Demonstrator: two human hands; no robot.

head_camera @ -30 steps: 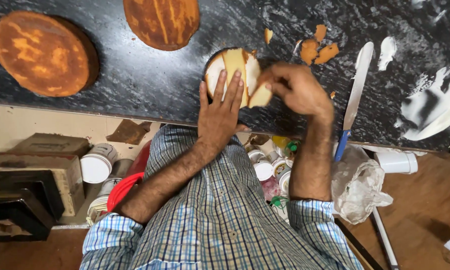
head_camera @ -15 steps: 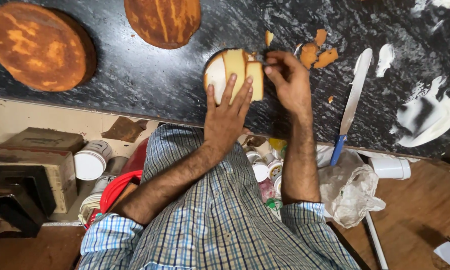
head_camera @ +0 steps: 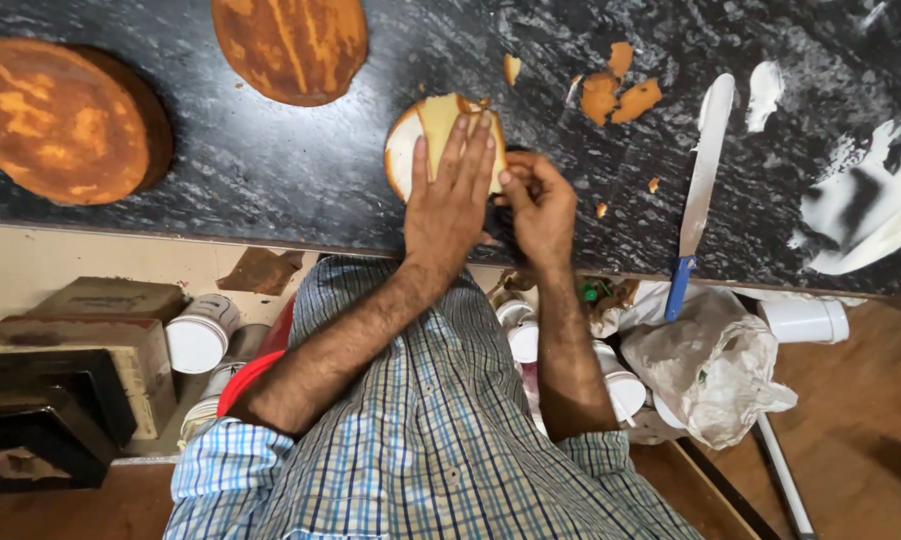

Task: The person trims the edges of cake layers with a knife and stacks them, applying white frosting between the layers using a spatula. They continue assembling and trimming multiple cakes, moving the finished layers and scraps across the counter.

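Since half a second ago our right hand (head_camera: 539, 205) has dropped from the cake's top edge to its 4 o'clock side, fingers curled narrow; we cannot tell if they pinch anything. On the dark bench (head_camera: 271, 170) a large brown cake (head_camera: 63, 120) lies at 9 o'clock and another (head_camera: 289, 45) at 11 o'clock. Our left hand (head_camera: 451, 195) lies flat, fingers spread, on the small cake round (head_camera: 411, 140) at the centre. A blue-handled knife (head_camera: 701, 190) lies at 3 o'clock, crumbs (head_camera: 616, 95) at 1 o'clock.

Two round brown cakes (head_camera: 66, 120) on the dark counter (head_camera: 251, 160); blue-handled knife (head_camera: 699, 190); cake scraps (head_camera: 616, 95).
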